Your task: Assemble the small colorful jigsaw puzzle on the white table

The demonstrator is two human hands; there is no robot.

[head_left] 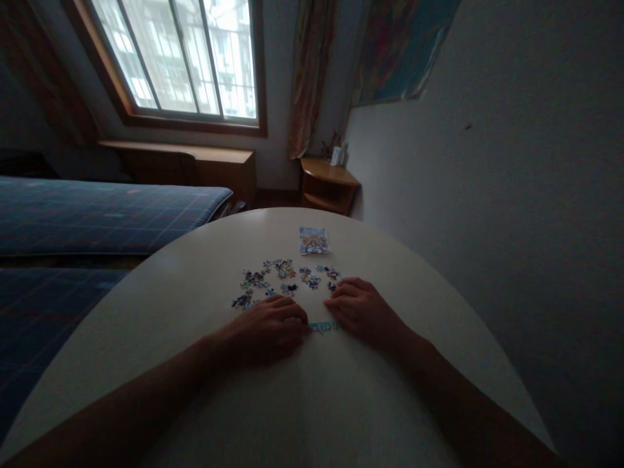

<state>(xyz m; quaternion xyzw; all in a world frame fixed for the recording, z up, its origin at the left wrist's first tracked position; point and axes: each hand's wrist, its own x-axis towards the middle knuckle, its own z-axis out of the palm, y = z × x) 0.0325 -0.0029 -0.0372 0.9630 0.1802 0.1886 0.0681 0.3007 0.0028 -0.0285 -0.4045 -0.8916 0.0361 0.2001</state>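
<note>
A short strip of joined light-blue puzzle pieces (322, 326) lies flat on the round white table (234, 237), between my two hands. My left hand (270, 328) rests at its left end, fingers bent and closed, with the tips on the edge of the strip. At the other end my right hand (365, 312) has its fingers curled in on the strip, whose right tip is partly covered. Just beyond my left hand are loose puzzle pieces (253, 279) in a spread cluster. A smaller group of puzzle pieces (311, 279) lies farther in, close to my right fingertips.
A small colourful printed picture packet (313, 241) lies toward the table's far side. A bed with a blue plaid cover (107, 214) stands to the left. Close on the right is a pale wall (487, 214). A wooden corner shelf (329, 172) stands beyond the table.
</note>
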